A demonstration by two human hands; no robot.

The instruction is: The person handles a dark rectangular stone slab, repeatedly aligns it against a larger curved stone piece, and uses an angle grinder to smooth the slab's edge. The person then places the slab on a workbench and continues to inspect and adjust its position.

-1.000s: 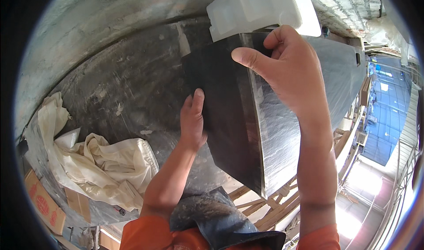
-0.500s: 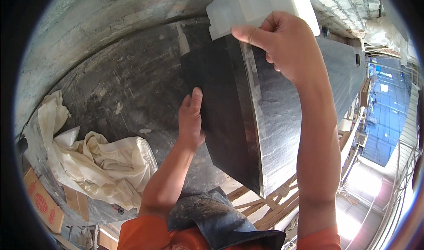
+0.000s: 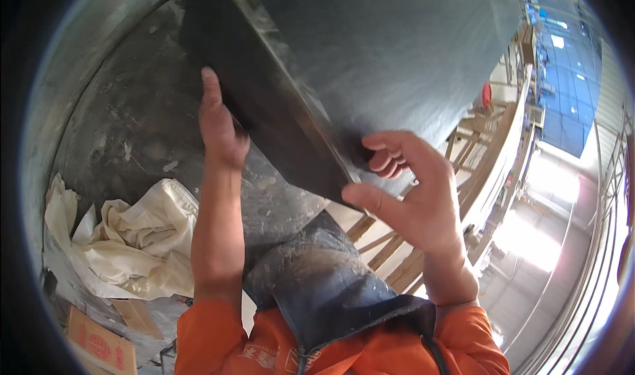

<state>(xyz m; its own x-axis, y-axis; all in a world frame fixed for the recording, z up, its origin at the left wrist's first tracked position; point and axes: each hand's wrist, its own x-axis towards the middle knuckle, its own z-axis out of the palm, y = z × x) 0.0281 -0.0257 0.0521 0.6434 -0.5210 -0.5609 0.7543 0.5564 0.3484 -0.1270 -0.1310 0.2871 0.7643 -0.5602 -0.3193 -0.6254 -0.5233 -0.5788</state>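
At the near end of a dark panel we find our right hand, thumb and fingers apart with a gap between; thumb tip by the panel's near corner, contact unclear. Panel lies aslant, far left to near middle, a paler strip along its right edge. Our left hand is at the panel's left edge, thumb pointing far; its fingers are mostly hidden, so we cannot tell whether they grip. Right of the strip, a broad grey-black sheet. Left of our left arm, crumpled cream cloth; nearer, a brown carton with red print. Wooden beams right. Near middle, our dusty dark apron.
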